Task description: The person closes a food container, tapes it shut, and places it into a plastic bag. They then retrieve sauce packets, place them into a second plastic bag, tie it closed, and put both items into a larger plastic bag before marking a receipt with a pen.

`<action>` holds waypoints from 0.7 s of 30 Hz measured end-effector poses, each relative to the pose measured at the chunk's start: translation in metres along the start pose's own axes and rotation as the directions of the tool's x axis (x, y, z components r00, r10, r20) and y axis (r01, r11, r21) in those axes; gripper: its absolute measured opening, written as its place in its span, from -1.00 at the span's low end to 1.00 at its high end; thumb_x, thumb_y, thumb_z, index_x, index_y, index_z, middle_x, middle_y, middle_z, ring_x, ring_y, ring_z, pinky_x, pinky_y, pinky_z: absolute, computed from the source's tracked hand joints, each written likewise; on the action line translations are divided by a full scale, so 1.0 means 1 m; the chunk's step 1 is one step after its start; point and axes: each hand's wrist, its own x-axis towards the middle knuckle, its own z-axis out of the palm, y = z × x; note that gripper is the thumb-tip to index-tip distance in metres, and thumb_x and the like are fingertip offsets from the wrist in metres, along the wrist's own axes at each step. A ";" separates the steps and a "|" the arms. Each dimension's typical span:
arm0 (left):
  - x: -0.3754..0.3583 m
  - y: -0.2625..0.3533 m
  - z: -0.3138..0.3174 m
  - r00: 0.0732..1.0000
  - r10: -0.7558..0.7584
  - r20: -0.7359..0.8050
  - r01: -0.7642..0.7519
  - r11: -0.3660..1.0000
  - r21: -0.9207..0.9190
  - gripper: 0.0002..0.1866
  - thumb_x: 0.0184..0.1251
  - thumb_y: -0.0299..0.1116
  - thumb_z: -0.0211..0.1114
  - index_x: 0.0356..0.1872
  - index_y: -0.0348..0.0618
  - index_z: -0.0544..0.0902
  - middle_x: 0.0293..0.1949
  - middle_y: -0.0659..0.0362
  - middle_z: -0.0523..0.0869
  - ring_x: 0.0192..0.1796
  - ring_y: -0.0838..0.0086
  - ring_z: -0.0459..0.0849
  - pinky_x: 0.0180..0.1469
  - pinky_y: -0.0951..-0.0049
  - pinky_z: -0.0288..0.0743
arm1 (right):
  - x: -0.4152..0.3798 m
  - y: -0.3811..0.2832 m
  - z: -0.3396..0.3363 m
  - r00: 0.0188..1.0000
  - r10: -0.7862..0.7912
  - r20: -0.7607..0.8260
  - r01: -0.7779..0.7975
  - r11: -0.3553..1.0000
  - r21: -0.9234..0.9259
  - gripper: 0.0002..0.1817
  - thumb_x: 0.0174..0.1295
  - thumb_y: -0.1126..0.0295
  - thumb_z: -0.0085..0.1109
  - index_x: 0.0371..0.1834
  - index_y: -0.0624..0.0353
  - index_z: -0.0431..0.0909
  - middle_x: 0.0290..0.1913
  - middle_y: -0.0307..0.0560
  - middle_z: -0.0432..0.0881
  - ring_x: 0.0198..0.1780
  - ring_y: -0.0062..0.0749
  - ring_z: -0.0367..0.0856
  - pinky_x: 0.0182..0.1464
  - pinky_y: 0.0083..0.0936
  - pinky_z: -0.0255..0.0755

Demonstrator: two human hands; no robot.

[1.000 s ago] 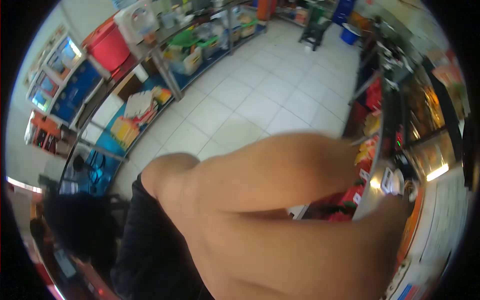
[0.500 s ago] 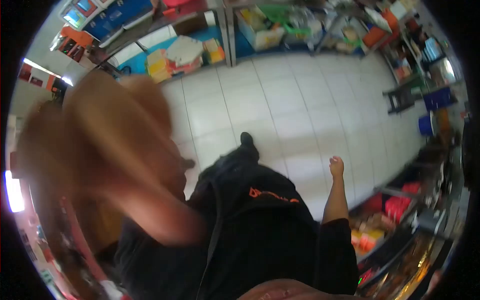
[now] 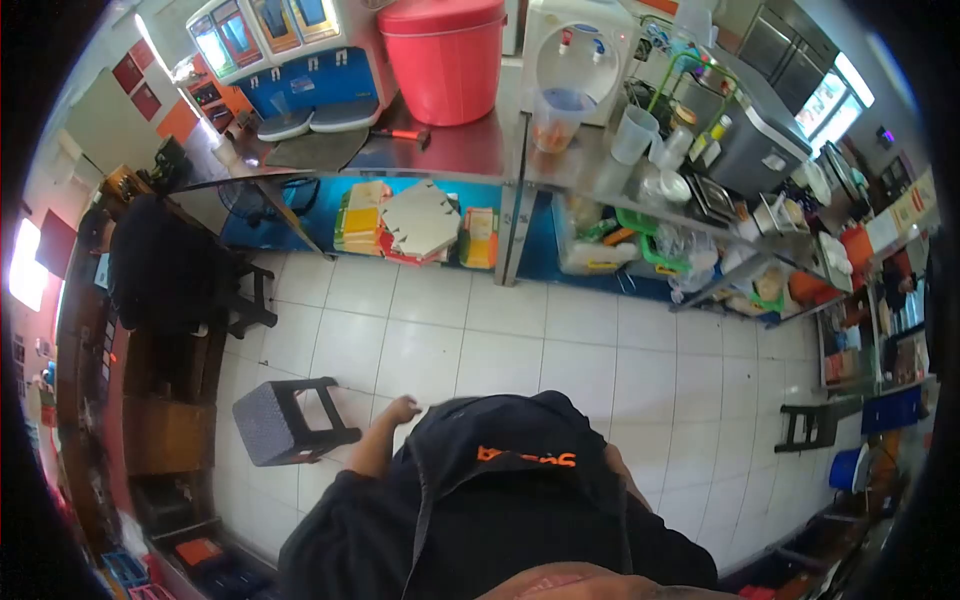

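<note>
My left hand [image 3: 403, 409] hangs low beside the black apron [image 3: 520, 500], its fingers loosely curled with nothing visible in them. Left of it on the tiles stands a dark stool [image 3: 275, 425] with a patterned top, apart from the hand. On my right side only a strip of bare forearm [image 3: 628, 480] shows at the apron's edge. The fingers of my right hand are hidden by the apron and body.
Ahead, a steel counter [image 3: 460, 155] carries a red lidded bucket [image 3: 442, 65], a drink dispenser [image 3: 310, 70], a water dispenser [image 3: 575, 55] and plastic jugs. Cartons [image 3: 420, 222] lie on its lower shelf. A person in black [image 3: 165, 260] is at the left; another stool [image 3: 805, 427] stands right.
The left hand, raised large and blurred close to the camera, has come down to my side. My right hand has drawn in towards the apron. The view has tilted up towards the counter.
</note>
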 end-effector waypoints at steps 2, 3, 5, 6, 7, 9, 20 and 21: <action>0.023 -0.029 0.018 0.997 -0.072 0.006 0.073 0.997 -0.023 -0.45 0.07 -0.03 0.45 -0.02 -0.24 0.66 0.04 -0.16 0.67 0.14 0.04 0.62 0.18 0.17 0.49 | 0.062 -0.029 -0.024 0.978 0.207 -0.037 -0.192 0.950 0.245 -0.78 0.15 0.31 0.17 -0.45 0.26 0.65 -0.43 0.19 0.66 -0.34 -0.08 0.68 -0.26 -0.18 0.50; 0.010 -0.006 0.000 0.993 -0.120 0.003 0.120 0.993 0.011 -0.47 0.09 -0.04 0.42 -0.04 -0.26 0.68 0.05 -0.18 0.67 0.15 0.06 0.62 0.18 0.17 0.50 | 0.114 -0.030 -0.038 0.997 0.069 -0.031 -0.069 0.998 0.007 -0.76 0.18 0.27 0.18 -0.38 0.25 0.67 -0.46 0.11 0.68 -0.38 -0.22 0.68 -0.31 -0.26 0.50; 0.022 -0.013 -0.001 0.958 -0.285 -0.023 0.267 0.921 -0.284 -0.48 0.12 -0.05 0.38 -0.02 -0.28 0.68 0.03 -0.18 0.68 0.15 0.07 0.62 0.20 0.20 0.49 | 0.203 -0.065 -0.082 0.994 -0.059 -0.094 0.052 0.996 -0.077 -0.74 0.24 0.24 0.18 -0.45 0.21 0.64 -0.59 -0.08 0.63 -0.49 -0.41 0.60 -0.40 -0.38 0.45; 0.027 -0.011 0.000 0.912 -0.407 -0.042 0.351 0.830 -0.434 -0.48 0.13 -0.07 0.38 -0.01 -0.29 0.67 0.01 -0.18 0.69 0.14 0.07 0.64 0.20 0.21 0.49 | 0.256 -0.089 -0.102 0.955 -0.225 -0.194 0.231 0.973 0.010 -0.78 0.23 0.28 0.19 -0.45 0.19 0.61 -0.61 -0.11 0.57 -0.50 -0.42 0.55 -0.38 -0.39 0.45; 0.031 -0.003 0.000 0.856 -0.500 -0.132 0.405 0.807 -0.430 -0.50 0.13 -0.11 0.37 0.00 -0.30 0.67 -0.03 -0.16 0.71 0.09 0.07 0.67 0.19 0.21 0.50 | 0.317 -0.113 -0.123 0.896 -0.360 -0.259 0.370 0.929 -0.010 -0.84 0.25 0.33 0.19 -0.38 0.18 0.58 -0.57 -0.15 0.55 -0.49 -0.45 0.51 -0.38 -0.42 0.42; 0.022 0.047 -0.007 0.762 -0.593 -0.260 0.358 0.720 -0.594 -0.61 0.17 -0.25 0.33 -0.09 -0.37 0.66 -0.13 -0.14 0.74 -0.02 0.16 0.70 0.09 0.23 0.53 | 0.365 -0.277 -0.206 0.749 -0.556 -0.360 0.621 0.779 0.090 -0.90 0.29 0.40 0.17 -0.30 0.20 0.55 -0.50 -0.23 0.54 -0.45 -0.52 0.48 -0.39 -0.46 0.36; 0.002 0.207 0.080 0.705 -0.705 -0.082 0.458 0.540 -0.706 -0.62 0.22 -0.20 0.37 -0.13 -0.35 0.67 -0.28 -0.01 0.75 -0.26 0.33 0.71 -0.22 0.36 0.57 | 0.625 -0.653 -0.334 0.685 -0.601 0.411 0.726 0.519 -0.451 -0.73 0.05 0.57 0.19 -0.15 0.13 0.69 -0.26 0.03 0.74 -0.18 -0.17 0.73 -0.11 -0.29 0.55; 0.004 0.213 0.083 0.698 -0.711 -0.079 0.463 0.533 -0.708 -0.62 0.22 -0.20 0.37 -0.13 -0.35 0.67 -0.28 -0.01 0.75 -0.25 0.33 0.71 -0.22 0.36 0.57 | 0.638 -0.659 -0.325 0.671 -0.499 0.548 0.741 0.468 -0.481 -0.73 0.02 0.57 0.20 -0.18 0.12 0.70 -0.21 0.02 0.73 -0.14 -0.16 0.71 -0.10 -0.29 0.54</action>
